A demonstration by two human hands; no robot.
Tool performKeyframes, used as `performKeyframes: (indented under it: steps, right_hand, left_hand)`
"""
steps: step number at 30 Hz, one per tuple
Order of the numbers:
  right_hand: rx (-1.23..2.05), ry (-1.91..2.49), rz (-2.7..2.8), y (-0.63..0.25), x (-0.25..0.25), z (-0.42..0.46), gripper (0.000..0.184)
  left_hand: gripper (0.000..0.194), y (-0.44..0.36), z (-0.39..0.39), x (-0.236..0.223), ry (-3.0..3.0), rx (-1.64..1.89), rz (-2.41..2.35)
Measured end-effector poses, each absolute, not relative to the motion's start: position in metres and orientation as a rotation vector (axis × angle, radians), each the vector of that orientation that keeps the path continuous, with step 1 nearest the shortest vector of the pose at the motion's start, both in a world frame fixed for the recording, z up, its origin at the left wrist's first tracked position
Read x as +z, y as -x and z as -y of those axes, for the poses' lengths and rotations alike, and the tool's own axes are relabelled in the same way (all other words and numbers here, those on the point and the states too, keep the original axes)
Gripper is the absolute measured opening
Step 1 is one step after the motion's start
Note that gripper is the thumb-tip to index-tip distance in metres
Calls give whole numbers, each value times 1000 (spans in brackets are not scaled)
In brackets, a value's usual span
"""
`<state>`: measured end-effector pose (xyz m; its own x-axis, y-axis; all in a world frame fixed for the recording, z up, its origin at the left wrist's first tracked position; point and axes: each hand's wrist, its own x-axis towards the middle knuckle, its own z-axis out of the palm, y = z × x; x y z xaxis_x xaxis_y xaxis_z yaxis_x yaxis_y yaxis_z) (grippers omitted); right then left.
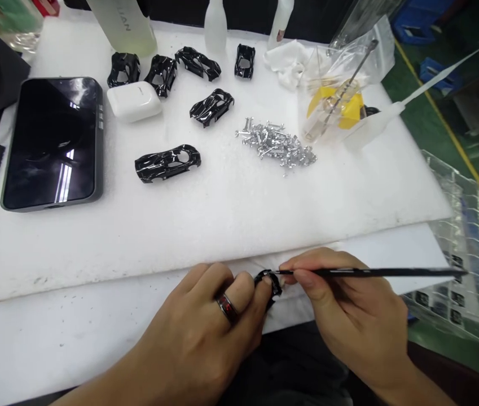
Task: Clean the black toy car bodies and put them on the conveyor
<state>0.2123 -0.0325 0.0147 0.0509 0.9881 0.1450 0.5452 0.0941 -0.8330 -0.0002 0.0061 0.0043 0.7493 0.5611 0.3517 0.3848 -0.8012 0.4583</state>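
1. my left hand (192,332) is curled, its fingertips pressed together and pinching a small glossy black car body shell (271,286). a dark ring with a red inset (227,308) sits on one finger.
2. the shell is held low, near the edge of the white surface (95,344), just in front of the foam sheet (222,225). my fingers hide part of it.
3. my right hand (349,310) pinches a slender black tool (370,273) between thumb and forefinger. its tip is at the top edge of the shell, but i cannot tell whether they touch.
4. five more black car shells lie on the foam sheet, one larger-looking shell (167,162) nearest to me, the others further off in a loose group. a heap of small silver parts (275,145) lies to their right.
5. left of the shells are a dark phone (52,144) and a white earbud case (133,101).
6. at the far right of the foam sheet are a clear plastic bag (336,96) holding tweezers and something yellow, a crumpled white tissue (286,63) and a white dropper (374,121).
7. a clear tray (455,254) with small black pieces sits beyond my right hand.
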Motion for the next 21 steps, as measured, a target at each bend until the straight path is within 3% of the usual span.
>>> performKeyframes:
  steps: [21]
  right_hand:
    - [795,1334,1680,-211,11,32,29]
  left_hand:
    - [38,-1,-8,6,-2599,620,-736]
